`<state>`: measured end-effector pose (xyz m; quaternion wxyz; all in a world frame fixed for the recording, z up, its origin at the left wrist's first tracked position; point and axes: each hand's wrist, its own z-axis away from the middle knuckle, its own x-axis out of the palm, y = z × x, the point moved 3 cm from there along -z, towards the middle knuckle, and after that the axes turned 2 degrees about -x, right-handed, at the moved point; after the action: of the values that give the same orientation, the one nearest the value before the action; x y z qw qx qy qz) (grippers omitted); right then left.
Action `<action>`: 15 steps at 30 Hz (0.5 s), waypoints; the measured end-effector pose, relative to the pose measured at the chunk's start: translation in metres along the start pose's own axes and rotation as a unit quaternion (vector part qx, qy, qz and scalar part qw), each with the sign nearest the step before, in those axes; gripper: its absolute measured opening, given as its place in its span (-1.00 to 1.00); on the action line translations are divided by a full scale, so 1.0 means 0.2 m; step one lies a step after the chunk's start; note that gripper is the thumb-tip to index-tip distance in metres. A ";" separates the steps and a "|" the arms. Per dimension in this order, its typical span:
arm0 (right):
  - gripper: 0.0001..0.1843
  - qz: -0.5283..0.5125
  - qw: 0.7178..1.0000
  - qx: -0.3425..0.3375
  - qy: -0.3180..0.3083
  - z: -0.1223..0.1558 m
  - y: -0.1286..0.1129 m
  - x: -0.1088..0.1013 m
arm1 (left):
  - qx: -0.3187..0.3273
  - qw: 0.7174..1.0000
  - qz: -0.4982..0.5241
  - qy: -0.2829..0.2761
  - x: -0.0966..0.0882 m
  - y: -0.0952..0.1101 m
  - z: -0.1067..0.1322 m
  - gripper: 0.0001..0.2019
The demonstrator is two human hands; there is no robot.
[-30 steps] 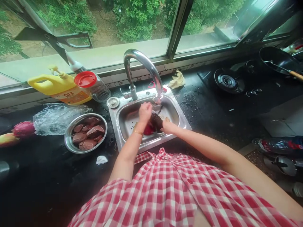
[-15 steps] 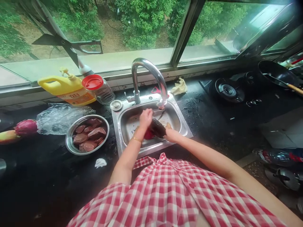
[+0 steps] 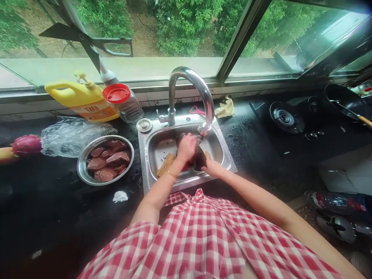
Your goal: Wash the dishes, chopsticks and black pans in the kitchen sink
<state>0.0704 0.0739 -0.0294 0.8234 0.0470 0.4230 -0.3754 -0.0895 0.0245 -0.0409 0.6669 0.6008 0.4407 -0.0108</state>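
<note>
In the steel sink (image 3: 147, 155), under the tap, is a dark, wet, rounded thing (image 3: 200, 158) with red showing at its lower side. It looks like a bowl, though my hands cover much of it. My right hand (image 3: 213, 166) grips its near right edge. Against its upper surface lies my left hand (image 3: 187, 148), fingers curled and slightly blurred; whatever they hold is hidden. A tan, rough-textured scrubbing pad (image 3: 166, 164) rests in the sink's left part, beside my left wrist.
The curved tap (image 3: 190, 71) arches over the sink. Left stand a steel bowl (image 3: 81, 170) of dark red meat pieces, a plastic bag (image 3: 68, 137), a yellow jug (image 3: 84, 100) and a red-lidded jar (image 3: 128, 106). Right are a cloth (image 3: 225, 108), a gas burner (image 3: 283, 116) and a wok (image 3: 345, 100).
My left hand has moved right and down across the dark bowl-like thing, which has turned and shows more of its far side. The tan pad is now more exposed. The view has shifted slightly.
</note>
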 end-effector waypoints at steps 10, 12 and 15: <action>-0.25 -0.020 1.000 0.018 0.011 -0.03 0.02 0.02 | -0.140 0.990 0.004 0.028 -0.09 -0.18 -0.23 -0.71; -0.24 -0.028 0.999 0.013 0.012 -0.03 0.02 0.00 | -0.141 0.989 0.023 0.036 -0.07 -0.17 -0.25 -0.71; -0.28 -0.018 0.999 -0.021 0.042 -0.05 0.02 -0.04 | 0.063 0.998 0.017 0.013 0.11 0.04 -0.07 -0.73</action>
<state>0.0645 0.0849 -0.0312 0.7987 0.0381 0.4657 -0.3791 -0.0798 0.0495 -0.0473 0.6221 0.6486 0.4380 -0.0191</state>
